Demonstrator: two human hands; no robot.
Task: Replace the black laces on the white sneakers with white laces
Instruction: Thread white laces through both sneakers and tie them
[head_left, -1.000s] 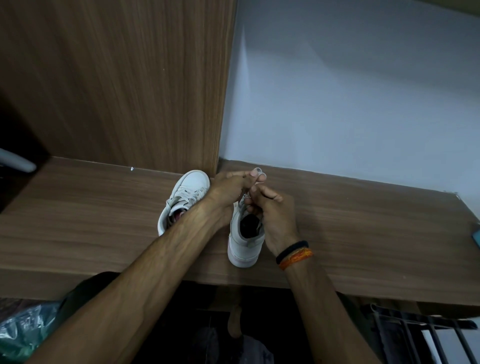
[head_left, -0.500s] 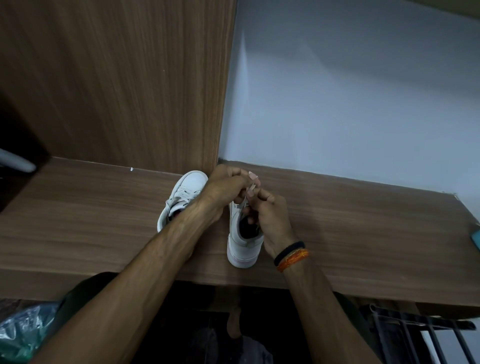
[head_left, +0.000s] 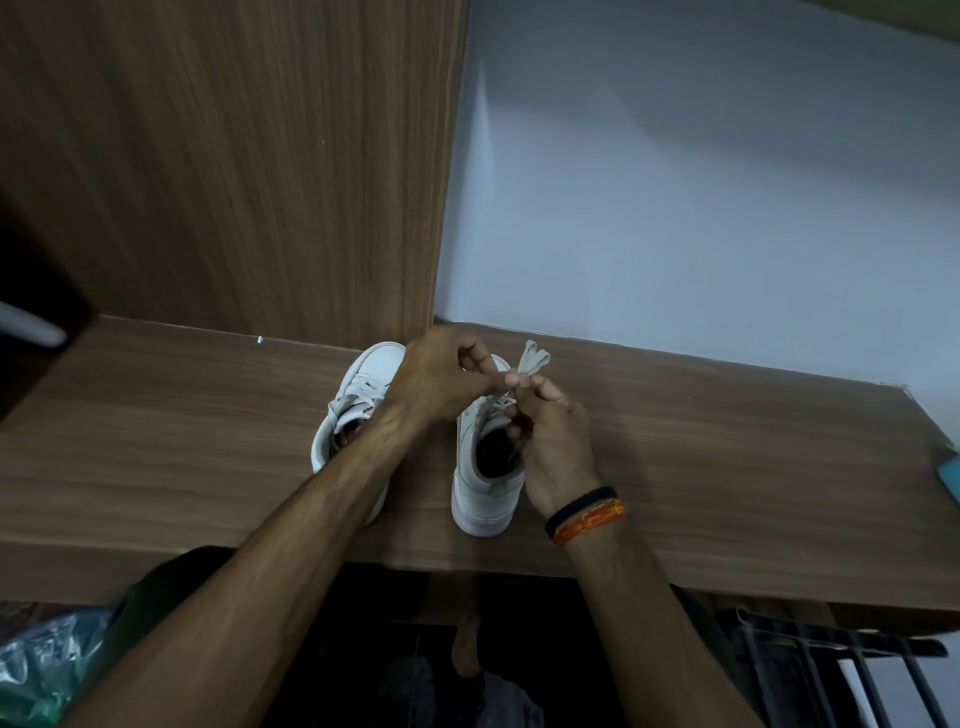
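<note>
Two white sneakers stand side by side on a wooden shelf (head_left: 727, 467), toes toward the wall. The left sneaker (head_left: 358, 395) carries a white lace and is partly covered by my left forearm. Both hands work above the right sneaker (head_left: 480, 493). My left hand (head_left: 441, 379) pinches a white lace (head_left: 531, 359) whose loop sticks up past my fingertips. My right hand (head_left: 553, 436) pinches the same lace just below, over the sneaker's opening. The eyelets of the right sneaker are mostly hidden by my fingers. No black lace is in view.
A wooden cabinet side (head_left: 234, 171) rises behind the left sneaker and a pale wall (head_left: 701, 197) behind the right one. A teal object (head_left: 949, 475) lies at the shelf's right end. A plastic bag (head_left: 36, 660) and a dark metal rack (head_left: 857, 670) sit below.
My hands have shifted slightly right and apart, and a loop of white lace now stands out above my fingertips where it was tucked between them before.
</note>
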